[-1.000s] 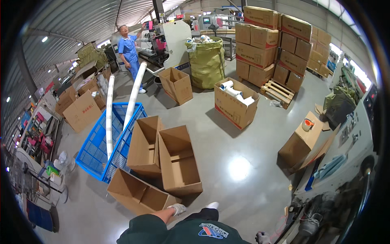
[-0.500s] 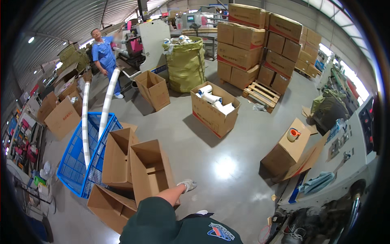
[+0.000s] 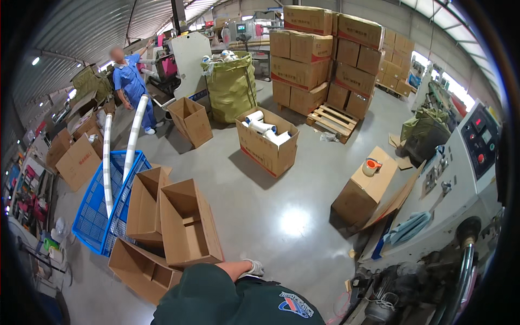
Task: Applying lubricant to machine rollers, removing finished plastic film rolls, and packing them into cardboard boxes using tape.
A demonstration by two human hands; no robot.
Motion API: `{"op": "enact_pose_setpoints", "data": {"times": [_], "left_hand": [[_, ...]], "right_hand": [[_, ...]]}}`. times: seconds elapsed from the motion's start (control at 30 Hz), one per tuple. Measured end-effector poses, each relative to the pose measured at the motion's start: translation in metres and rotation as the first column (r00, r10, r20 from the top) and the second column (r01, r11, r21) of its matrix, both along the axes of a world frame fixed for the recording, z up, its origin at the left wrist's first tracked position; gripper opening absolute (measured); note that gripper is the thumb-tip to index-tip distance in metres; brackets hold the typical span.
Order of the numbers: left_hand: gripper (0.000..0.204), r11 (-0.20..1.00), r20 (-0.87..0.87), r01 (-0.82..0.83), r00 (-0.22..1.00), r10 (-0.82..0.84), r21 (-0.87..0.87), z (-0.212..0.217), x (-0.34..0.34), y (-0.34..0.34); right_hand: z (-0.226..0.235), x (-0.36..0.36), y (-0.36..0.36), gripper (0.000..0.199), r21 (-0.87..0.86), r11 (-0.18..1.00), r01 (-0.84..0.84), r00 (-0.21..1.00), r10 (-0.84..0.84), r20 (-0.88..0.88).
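Note:
My left hand (image 3: pixel 254 267), in a whitish work glove, hangs low in front of my dark green shirt. Its fingers look loosely stretched and nothing shows in them, though they are small in view. Nearest to it is a tall open cardboard box (image 3: pixel 208 222), a short way to its left, with bare inner walls. Two more open boxes, one behind (image 3: pixel 137 208) and one nearer (image 3: pixel 130 273), stand against it. My right hand is out of view.
A blue plastic crate (image 3: pixel 89 227) holds two long white rolls. Ahead stands a box (image 3: pixel 271 154) of white rolls, before a green sack (image 3: pixel 233 89) and stacked cartons (image 3: pixel 303 73). Tape (image 3: pixel 371 167) lies on a box beside a machine (image 3: pixel 455 162). A person in blue (image 3: pixel 130 81) stands far left.
The surroundings have shifted left in view, and the machine at right shows more. My left hand has drawn back closer to my body, away from the tall box.

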State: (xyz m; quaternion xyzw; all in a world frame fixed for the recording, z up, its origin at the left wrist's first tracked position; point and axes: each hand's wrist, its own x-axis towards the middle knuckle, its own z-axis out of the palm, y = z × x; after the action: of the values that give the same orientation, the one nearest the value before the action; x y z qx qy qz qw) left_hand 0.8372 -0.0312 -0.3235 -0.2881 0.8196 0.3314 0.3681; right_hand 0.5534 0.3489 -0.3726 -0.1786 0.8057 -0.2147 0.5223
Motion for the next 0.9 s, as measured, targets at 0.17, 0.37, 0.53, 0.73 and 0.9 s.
{"op": "enact_pose_setpoints", "data": {"times": [0.17, 0.37, 0.53, 0.73, 0.9], "left_hand": [[0.050, 0.985, 0.029, -0.170, 0.985, 0.170, -0.022, -0.035, -0.004, 0.003], [0.047, 0.905, -0.011, -0.418, 0.907, 0.420, 0.072, -0.022, -0.025, 0.001], [0.027, 0.900, -0.239, -0.282, 0.898, 0.369, 0.332, -0.060, -0.050, -0.008], [0.026, 0.762, 0.097, -0.500, 0.855, 0.509, 0.411, -0.092, -0.134, -0.028], [0.027, 0.794, 0.130, -0.425, 0.902, 0.412, 0.435, -0.143, -0.225, -0.077]], "right_hand": [[-0.023, -0.004, 0.052, 0.036, 0.025, 0.999, -0.030, 0.999, 0.030, -0.017], [-0.007, -0.021, 0.050, 0.034, 0.260, 0.703, -0.661, 0.655, 0.711, -0.257], [0.003, -0.007, 0.055, 0.043, 0.192, 0.975, 0.110, 0.985, -0.082, -0.152], [0.021, 0.027, 0.071, 0.039, 0.299, 0.948, 0.109, 0.990, -0.077, -0.115], [0.023, 0.048, 0.063, 0.037, 0.180, 0.929, 0.323, 0.938, -0.288, -0.194]]}}
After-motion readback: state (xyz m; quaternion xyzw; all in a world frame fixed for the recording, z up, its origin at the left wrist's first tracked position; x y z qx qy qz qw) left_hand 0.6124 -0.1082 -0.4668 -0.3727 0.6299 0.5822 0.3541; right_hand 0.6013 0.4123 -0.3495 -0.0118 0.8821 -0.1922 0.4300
